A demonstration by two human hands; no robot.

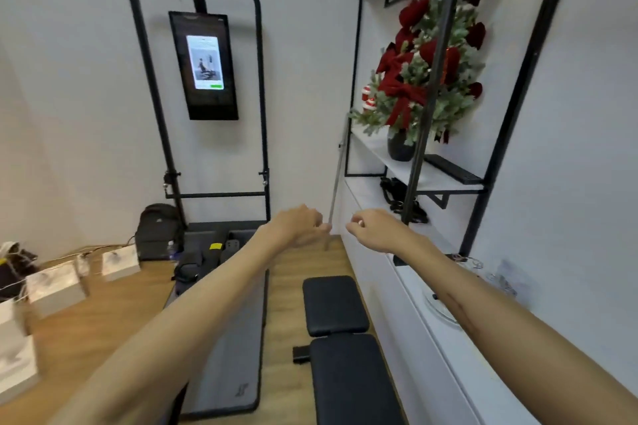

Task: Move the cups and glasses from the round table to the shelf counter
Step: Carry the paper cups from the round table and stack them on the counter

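Observation:
Both my arms reach forward over the floor. My left hand [300, 222] and my right hand [366, 226] are side by side, a little apart, fingers loosely curled and holding nothing. The white shelf counter [411, 290] runs along the right wall, under my right forearm. On it, far right, stand blurred clear items [504, 274] that may be glasses, beside a round white disc [445, 309]. The round table is out of view.
A black padded bench [341, 338] and a grey mat [228, 338] lie on the wooden floor below my arms. A black frame with a lit screen [203, 65] stands at the far wall. A red-and-green flower arrangement [428, 62] sits on an upper shelf. Paper bags [55, 286] stand at left.

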